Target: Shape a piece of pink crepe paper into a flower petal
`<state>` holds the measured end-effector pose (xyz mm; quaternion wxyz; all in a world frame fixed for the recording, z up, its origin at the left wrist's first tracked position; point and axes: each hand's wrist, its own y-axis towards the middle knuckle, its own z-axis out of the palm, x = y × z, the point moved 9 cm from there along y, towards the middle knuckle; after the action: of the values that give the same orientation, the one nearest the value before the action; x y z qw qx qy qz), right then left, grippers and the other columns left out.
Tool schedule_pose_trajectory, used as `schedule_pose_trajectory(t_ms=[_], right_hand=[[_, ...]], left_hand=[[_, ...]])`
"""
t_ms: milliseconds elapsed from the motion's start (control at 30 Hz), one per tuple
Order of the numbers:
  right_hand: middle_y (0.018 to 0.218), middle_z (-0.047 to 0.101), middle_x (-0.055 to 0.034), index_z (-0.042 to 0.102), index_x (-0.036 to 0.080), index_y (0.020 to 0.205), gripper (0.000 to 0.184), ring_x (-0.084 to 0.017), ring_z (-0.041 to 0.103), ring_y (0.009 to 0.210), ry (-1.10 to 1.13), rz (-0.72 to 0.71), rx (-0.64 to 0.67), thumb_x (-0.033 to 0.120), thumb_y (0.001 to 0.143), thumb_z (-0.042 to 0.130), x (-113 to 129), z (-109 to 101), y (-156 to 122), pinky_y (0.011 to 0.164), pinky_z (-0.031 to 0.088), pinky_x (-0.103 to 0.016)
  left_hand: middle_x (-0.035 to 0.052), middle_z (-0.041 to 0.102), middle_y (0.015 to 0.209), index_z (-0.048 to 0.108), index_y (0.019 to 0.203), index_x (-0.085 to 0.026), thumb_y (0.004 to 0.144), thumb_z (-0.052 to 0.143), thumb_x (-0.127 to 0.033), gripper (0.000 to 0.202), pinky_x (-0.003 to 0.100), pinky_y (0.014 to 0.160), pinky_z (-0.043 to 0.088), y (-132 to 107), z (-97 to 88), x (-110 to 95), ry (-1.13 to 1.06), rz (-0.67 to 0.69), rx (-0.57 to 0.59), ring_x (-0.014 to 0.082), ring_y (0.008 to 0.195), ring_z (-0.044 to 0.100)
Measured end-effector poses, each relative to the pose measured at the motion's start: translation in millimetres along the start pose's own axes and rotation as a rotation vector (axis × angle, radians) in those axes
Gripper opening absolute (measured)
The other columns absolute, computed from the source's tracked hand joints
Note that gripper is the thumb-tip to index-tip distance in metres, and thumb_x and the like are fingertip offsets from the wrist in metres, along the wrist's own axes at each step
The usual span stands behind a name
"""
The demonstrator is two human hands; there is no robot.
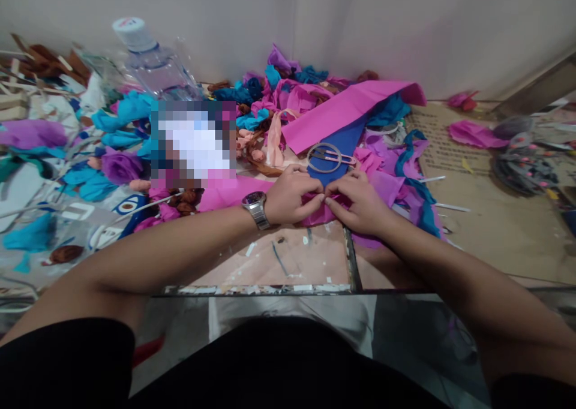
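My left hand (294,196), with a metal watch (256,209) on its wrist, is closed in a pinch near the table's front edge. My right hand (360,204) pinches right beside it, fingertips almost touching. Between and below them shows a piece of magenta crepe paper (318,216), gripped by both hands; its exact shape is partly hidden by my fingers. Just beyond my fingers, a grey ring (308,159) and a narrow metal loop lie on blue paper (348,142). A large folded pink sheet (355,110) rests across the blue paper's far end.
A clear plastic bottle (157,67) with a white cap stands at the back left. Turquoise and purple crepe flowers (121,164) crowd the left side. Printed cardboard (463,217) covers the right, with a dark dish of small pieces (517,169). A pixelated patch hides something bright.
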<state>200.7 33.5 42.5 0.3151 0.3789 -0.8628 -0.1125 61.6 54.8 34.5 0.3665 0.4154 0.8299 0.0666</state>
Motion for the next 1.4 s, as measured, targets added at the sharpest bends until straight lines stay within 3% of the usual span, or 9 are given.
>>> schedule_pose_trajectory(t_ms=[1400], right_hand=[[0.097, 0.080, -0.0031, 0.071, 0.025, 0.109, 0.018, -0.022, 0.069, 0.091, -0.003, 0.061, 0.051, 0.040, 0.112, 0.061, -6.1, 4.9, -0.9, 0.113, 0.039, -0.050]], left_hand=[[0.0032, 0.082, 0.087, 0.072, 0.093, -0.023, 0.107, 0.054, -0.045, 0.032, 0.052, 0.116, 0.042, 0.1, 0.1, -1.2, -0.002, -0.011, 0.012, 0.0217, 0.085, 0.071]])
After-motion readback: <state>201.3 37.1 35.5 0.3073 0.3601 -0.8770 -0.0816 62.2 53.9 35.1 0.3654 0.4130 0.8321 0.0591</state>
